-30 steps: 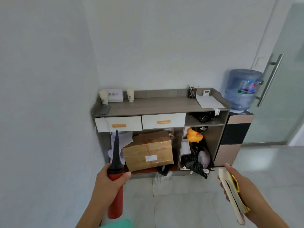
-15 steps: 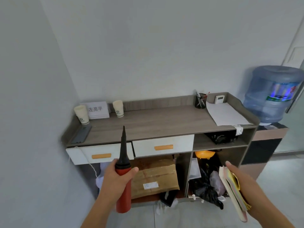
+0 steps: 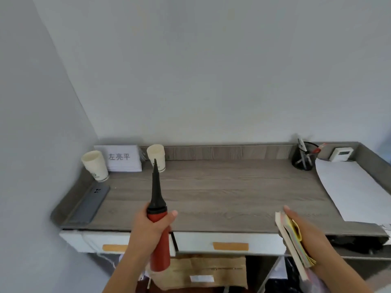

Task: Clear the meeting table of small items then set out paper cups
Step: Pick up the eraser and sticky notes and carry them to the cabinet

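My left hand [image 3: 151,228] grips a red hand pump [image 3: 159,244] with a long black nozzle pointing up and away, held over the front edge of a grey wooden sideboard [image 3: 222,197]. My right hand [image 3: 304,240] holds a stack of notebooks and coloured papers [image 3: 293,240] on edge, also at the front edge. Two stacks of paper cups stand at the back left: one [image 3: 95,166] by the left rim, the other [image 3: 157,156] right of a white name card [image 3: 120,158], partly behind the nozzle.
A grey phone [image 3: 93,204] lies flat along the left rim. At the back right stand a black mesh pen holder [image 3: 303,158] and a small white device [image 3: 342,154], with white paper sheets [image 3: 355,191] in front. Two white drawers [image 3: 230,244] and a cardboard box [image 3: 211,269] sit below.
I have come closer to the sideboard, and its top now fills the view. Both hands have risen to the front edge, holding the same things.
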A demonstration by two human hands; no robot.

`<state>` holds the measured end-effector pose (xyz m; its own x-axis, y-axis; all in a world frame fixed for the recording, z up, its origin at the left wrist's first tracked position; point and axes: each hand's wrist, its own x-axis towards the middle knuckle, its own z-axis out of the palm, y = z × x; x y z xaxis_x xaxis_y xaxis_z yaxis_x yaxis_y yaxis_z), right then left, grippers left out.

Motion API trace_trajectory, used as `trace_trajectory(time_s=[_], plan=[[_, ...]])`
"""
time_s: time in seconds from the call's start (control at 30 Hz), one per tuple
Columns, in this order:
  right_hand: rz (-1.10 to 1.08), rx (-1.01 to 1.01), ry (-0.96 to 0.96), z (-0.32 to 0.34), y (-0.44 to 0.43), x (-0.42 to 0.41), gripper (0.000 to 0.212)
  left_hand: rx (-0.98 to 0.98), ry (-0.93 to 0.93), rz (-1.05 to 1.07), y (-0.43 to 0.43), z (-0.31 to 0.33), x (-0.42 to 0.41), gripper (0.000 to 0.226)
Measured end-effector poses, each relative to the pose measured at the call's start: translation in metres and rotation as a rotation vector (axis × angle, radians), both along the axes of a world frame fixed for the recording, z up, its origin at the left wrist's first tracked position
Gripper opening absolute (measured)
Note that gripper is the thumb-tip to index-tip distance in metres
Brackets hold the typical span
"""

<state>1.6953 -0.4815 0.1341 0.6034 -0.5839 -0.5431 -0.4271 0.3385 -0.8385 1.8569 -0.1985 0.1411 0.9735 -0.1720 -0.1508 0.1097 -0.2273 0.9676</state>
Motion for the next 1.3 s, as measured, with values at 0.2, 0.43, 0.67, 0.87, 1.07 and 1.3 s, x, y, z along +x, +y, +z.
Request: trace_trajectory(time_s=[0.2,0.43,0.67,0.87,1.07,1.3], plan=[[-0.056,-0.058,0.036,-0.003,-0.024,0.090,0.055,-0.078,-0.012,-0.091,-0.060,-0.005,0.125,0.023],[-0.163,0.030,0.038,-0.017,-0.044,0.165,0.043,-0.035,-0.102,-0.275,-0.142,-0.017,0.246,0.028],[-0.159,0.074,0.041,-0.047,-0.088,0.218,0.017,0.066,-0.214,-0.350,-0.188,-0.050,0.302,0.050],[0.044,0.010,0.047,-0.062,-0.109,0.300,0.019,0.201,-0.271,-0.360,-0.198,-0.069,0.308,0.046],[0.154,-0.060,0.097,-0.095,-0.102,0.365,0.027,0.248,-0.302,-0.325,-0.206,-0.075,0.311,0.053],[0.357,-0.774,0.132,-0.109,-0.096,0.357,0.050,0.269,-0.323,-0.322,-0.208,-0.075,0.310,0.053]])
